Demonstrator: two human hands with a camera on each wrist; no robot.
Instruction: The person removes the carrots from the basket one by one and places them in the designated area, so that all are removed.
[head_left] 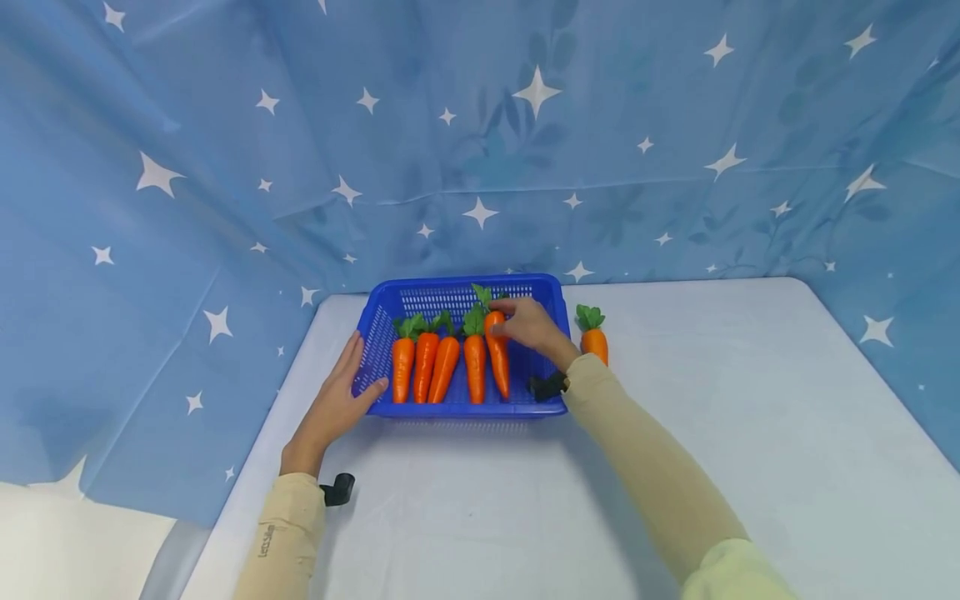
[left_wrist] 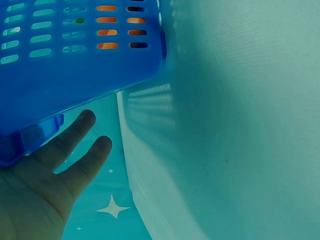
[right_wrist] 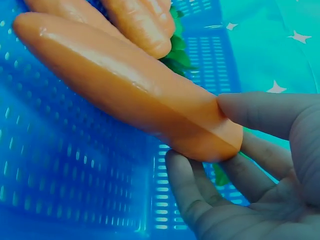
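Note:
A blue plastic basket (head_left: 468, 410) with slotted walls stands on the white table, several orange carrots (head_left: 402, 371) with green tops lying side by side in it. My right hand (head_left: 528, 323) pinches the top end of the rightmost carrot (head_left: 498, 362) inside the basket, thumb on one side and fingers on the other. Seen from the right wrist, this carrot (right_wrist: 115, 75) slants across the basket floor. At the basket's left front corner is my left hand (head_left: 341, 404), its straight fingers along the outer wall and its thumb by the rim. Outside, right of the basket, lies another carrot (head_left: 595, 343), partly hidden by my right sleeve.
The white table (head_left: 720, 375) extends to the right and in front of the basket. A blue curtain (head_left: 480, 150) with white stars hangs behind and at both sides. Each wrist carries a small black device, the left one (head_left: 339, 490) jutting out beside the cuff.

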